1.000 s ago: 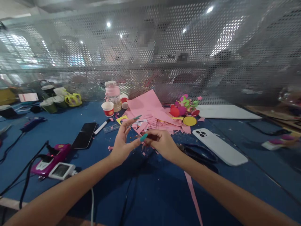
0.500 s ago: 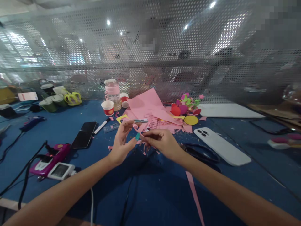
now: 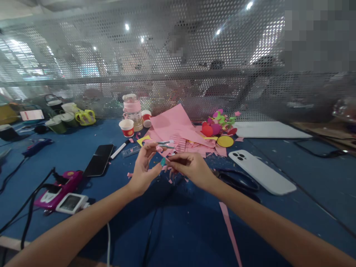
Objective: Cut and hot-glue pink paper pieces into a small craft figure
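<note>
In the head view my left hand is curled, its teal-nailed thumb and index finger closing about a small pink paper strip. By its index fingertip is a slim two-armed tool that looks like tweezers; whether my fingers hold it is unclear. My right hand pinches the strip's other end, fingertips close to my left thumb. Just behind both hands lies a heap of pink paper sheets, with small scraps around it. Dark-handled scissors lie partly behind my right forearm.
A black phone, a marker and a purple power strip lie left. Red paper cups stand by a bottle. A white phone is right. A long pink strip lies in front. Perforated metal rises behind.
Both hands stay almost in place around the pink strip. The slim tool's two arms now show apart, where they looked like one before. The view has shifted slightly.
</note>
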A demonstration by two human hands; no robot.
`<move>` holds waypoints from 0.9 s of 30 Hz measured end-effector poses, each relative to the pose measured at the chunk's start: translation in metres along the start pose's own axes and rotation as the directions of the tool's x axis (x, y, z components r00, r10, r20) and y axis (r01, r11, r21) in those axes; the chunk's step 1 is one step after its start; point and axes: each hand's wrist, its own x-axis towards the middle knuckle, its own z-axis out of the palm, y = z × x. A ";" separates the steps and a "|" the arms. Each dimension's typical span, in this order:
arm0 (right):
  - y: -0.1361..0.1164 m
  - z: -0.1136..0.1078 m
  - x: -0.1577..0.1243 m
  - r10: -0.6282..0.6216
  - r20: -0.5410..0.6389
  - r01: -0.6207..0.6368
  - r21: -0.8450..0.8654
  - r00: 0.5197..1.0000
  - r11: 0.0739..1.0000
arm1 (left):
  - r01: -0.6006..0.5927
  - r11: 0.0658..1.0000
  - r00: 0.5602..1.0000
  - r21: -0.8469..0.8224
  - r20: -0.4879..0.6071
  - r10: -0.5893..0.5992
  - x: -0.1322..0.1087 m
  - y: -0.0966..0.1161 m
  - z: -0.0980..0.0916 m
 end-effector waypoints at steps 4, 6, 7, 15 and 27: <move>-0.001 0.000 0.000 -0.001 -0.003 0.001 -0.019 1.000 1.000 | 0.001 1.000 1.000 0.002 -0.011 -0.001 0.000 -0.002 -0.001; -0.001 0.000 0.000 -0.001 -0.012 0.001 -0.028 1.000 1.000 | 0.001 1.000 1.000 -0.001 -0.009 -0.001 0.000 -0.002 -0.002; -0.002 0.000 0.000 -0.001 -0.017 0.000 -0.030 1.000 1.000 | 0.001 1.000 1.000 -0.002 -0.006 -0.001 0.000 -0.003 -0.002; -0.002 0.001 0.001 0.008 -0.003 -0.008 0.011 1.000 1.000 | 0.005 1.000 1.000 -0.010 -0.018 -0.005 0.000 -0.004 -0.002; -0.004 0.002 0.000 0.032 -0.009 -0.032 0.060 0.999 0.998 | 0.026 0.999 0.999 -0.019 -0.035 -0.026 0.000 -0.006 -0.004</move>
